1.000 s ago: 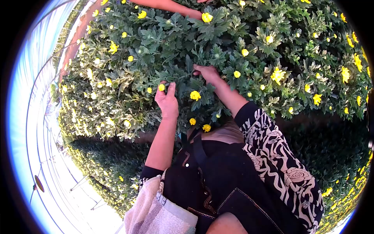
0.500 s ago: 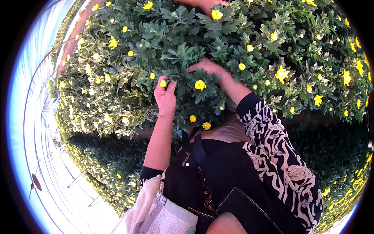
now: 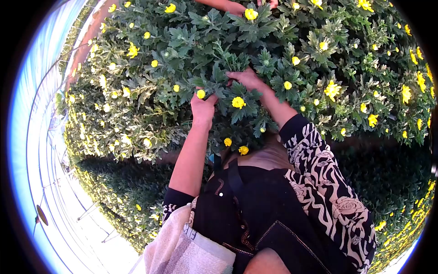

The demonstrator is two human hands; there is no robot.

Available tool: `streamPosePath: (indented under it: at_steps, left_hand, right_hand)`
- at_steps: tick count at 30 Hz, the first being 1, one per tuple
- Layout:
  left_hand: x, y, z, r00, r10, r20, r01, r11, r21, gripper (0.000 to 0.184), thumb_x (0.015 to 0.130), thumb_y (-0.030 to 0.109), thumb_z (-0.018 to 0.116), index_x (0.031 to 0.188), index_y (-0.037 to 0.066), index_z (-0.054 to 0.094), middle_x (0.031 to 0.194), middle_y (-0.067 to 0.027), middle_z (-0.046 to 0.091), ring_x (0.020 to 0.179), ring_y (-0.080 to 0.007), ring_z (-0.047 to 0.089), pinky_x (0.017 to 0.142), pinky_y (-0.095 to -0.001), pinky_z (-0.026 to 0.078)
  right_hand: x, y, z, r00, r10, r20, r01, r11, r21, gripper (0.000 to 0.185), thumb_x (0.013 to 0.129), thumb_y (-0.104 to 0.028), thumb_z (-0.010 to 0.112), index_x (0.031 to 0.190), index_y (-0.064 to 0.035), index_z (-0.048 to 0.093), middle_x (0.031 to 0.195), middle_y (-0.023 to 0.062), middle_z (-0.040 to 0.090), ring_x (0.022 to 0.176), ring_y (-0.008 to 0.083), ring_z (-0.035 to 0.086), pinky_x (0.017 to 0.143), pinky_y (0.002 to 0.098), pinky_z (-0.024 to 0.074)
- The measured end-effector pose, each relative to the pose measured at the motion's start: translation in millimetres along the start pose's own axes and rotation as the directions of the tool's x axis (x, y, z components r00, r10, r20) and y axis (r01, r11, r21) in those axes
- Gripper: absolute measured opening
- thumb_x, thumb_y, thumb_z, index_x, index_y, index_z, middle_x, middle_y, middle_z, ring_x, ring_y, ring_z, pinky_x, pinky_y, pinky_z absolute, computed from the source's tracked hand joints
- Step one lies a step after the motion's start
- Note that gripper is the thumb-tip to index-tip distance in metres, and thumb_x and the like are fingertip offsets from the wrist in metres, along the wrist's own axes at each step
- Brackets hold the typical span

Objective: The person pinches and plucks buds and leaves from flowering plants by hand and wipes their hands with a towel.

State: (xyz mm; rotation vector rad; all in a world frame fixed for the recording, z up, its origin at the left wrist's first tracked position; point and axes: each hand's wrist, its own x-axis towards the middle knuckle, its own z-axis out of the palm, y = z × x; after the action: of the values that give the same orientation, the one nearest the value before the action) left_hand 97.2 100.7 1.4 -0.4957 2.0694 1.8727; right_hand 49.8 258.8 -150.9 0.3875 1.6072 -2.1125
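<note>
My left hand (image 3: 203, 108) is closed among the leaves, just under a small yellow bloom (image 3: 200, 94); its fingertips are partly covered by foliage and what they grip is hidden. To its right, my right hand (image 3: 246, 79) reaches into the green leaves (image 3: 219, 82), fingers bent together, with the held part too small to make out. Between and slightly below the two hands stands an open yellow flower (image 3: 238, 102). Two more yellow blooms (image 3: 227, 142) hang close to my body.
Another person's forearm (image 3: 223, 5) and hand reach in at the top edge, beside a yellow flower (image 3: 251, 14). Dense flowering plants (image 3: 137, 96) spread to both sides. A light towel (image 3: 191, 246) hangs over my left side. Curved frame bars (image 3: 34, 114) stand at far left.
My left hand has moved slightly right and deeper into the leaves, closer to my right hand. The other person's arm at the top has shifted, and a second hand shows there.
</note>
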Motion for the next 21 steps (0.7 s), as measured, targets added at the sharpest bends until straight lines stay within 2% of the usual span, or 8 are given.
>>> streamPosePath:
  at_steps: [7, 9, 11, 15, 16, 18, 19, 21]
  left_hand:
    - [35, -25, 0, 0.99, 0.142, 0.003, -0.141, 0.978, 0.157, 0.02, 0.082, -0.006, 0.067, 0.1, 0.002, 0.063, 0.088, -0.0037, 0.068, 0.075, -0.0153, 0.064, 0.064, -0.0292, 0.05]
    - [40, -26, -4, 0.98, 0.188, 0.068, -0.198, 0.963, 0.182, 0.021, 0.082, -0.005, 0.068, 0.101, 0.001, 0.063, 0.089, -0.0043, 0.069, 0.077, -0.0172, 0.065, 0.067, -0.0299, 0.051]
    - [42, -27, -12, 0.878, 0.397, 0.268, -0.473, 0.627, 0.62, 0.026, 0.083, -0.007, 0.065, 0.107, 0.001, 0.064, 0.096, -0.0074, 0.07, 0.08, -0.021, 0.067, 0.073, -0.0326, 0.053]
    - [74, -77, -40, 0.917, 0.217, 0.336, -0.396, 0.601, 0.694, 0.035, 0.091, 0.015, 0.064, 0.123, 0.003, 0.058, 0.118, -0.0097, 0.066, 0.103, -0.0246, 0.065, 0.089, -0.038, 0.051]
    - [53, -50, -29, 0.876, 0.127, 0.464, -0.481, 0.263, 0.836, 0.041, 0.088, 0.013, 0.067, 0.126, 0.003, 0.055, 0.123, -0.0107, 0.063, 0.108, -0.0263, 0.062, 0.092, -0.0388, 0.05]
    - [37, -33, -7, 0.838, -0.005, 0.546, -0.543, -0.107, 0.833, 0.047, 0.086, 0.011, 0.069, 0.129, 0.003, 0.052, 0.128, -0.0116, 0.06, 0.113, -0.0279, 0.06, 0.096, -0.0395, 0.048]
    - [33, -34, 3, 0.942, -0.057, 0.33, -0.274, 0.433, 0.858, 0.036, 0.088, 0.006, 0.062, 0.123, 0.003, 0.057, 0.122, -0.0109, 0.064, 0.11, -0.0247, 0.061, 0.092, -0.0399, 0.05]
    - [32, -56, 2, 0.957, -0.043, 0.286, -0.17, 0.715, 0.678, 0.031, 0.088, -0.004, 0.056, 0.118, 0.001, 0.061, 0.115, -0.0129, 0.068, 0.097, -0.0246, 0.066, 0.078, -0.0372, 0.054]
  right_hand:
    - [-21, -18, -2, 0.999, 0.028, 0.019, -0.03, 0.99, 0.139, 0.046, 0.09, -0.04, 0.067, 0.103, 0.0029, 0.072, 0.092, 0.0105, 0.073, 0.079, 0.0165, 0.065, 0.074, 0.0326, 0.0518]
    - [-23, -25, -3, 0.999, 0.028, -0.02, -0.024, 0.984, 0.176, 0.031, 0.092, -0.027, 0.067, 0.098, 0.0028, 0.07, 0.086, 0.0128, 0.073, 0.07, 0.016, 0.066, 0.063, 0.0306, 0.053]
    - [-25, -29, -4, 0.999, 0.039, -0.016, -0.034, 0.977, 0.21, 0.032, 0.092, -0.029, 0.067, 0.097, 0.0029, 0.07, 0.086, 0.0129, 0.073, 0.07, 0.0159, 0.066, 0.064, 0.0305, 0.0532]
    - [-40, -50, 0, 0.989, 0.138, -0.055, -0.114, 0.943, 0.312, 0.035, 0.091, -0.031, 0.067, 0.096, 0.003, 0.07, 0.086, 0.0131, 0.073, 0.069, 0.016, 0.065, 0.064, 0.0308, 0.0534]
    - [-40, -50, 0, 0.989, 0.137, -0.053, -0.114, 0.944, 0.309, 0.035, 0.091, -0.031, 0.067, 0.096, 0.003, 0.07, 0.086, 0.0131, 0.073, 0.069, 0.016, 0.065, 0.064, 0.0308, 0.0534]
    - [-39, -48, 0, 0.988, 0.152, -0.017, -0.142, 0.953, 0.268, 0.042, 0.09, -0.033, 0.067, 0.115, 0.0011, 0.067, 0.094, 0.0114, 0.072, 0.08, 0.0171, 0.066, 0.073, 0.0317, 0.0525]
    - [-41, -49, 1, 0.988, 0.152, -0.016, -0.143, 0.954, 0.265, 0.042, 0.09, -0.033, 0.067, 0.115, 0.0011, 0.067, 0.094, 0.0114, 0.072, 0.08, 0.0171, 0.066, 0.073, 0.0317, 0.0525]
    - [-45, -49, 3, 0.993, 0.093, -0.072, -0.066, 0.945, 0.319, 0.033, 0.089, -0.029, 0.069, 0.094, 0.0034, 0.07, 0.088, 0.0102, 0.072, 0.07, 0.0165, 0.066, 0.064, 0.0318, 0.0539]
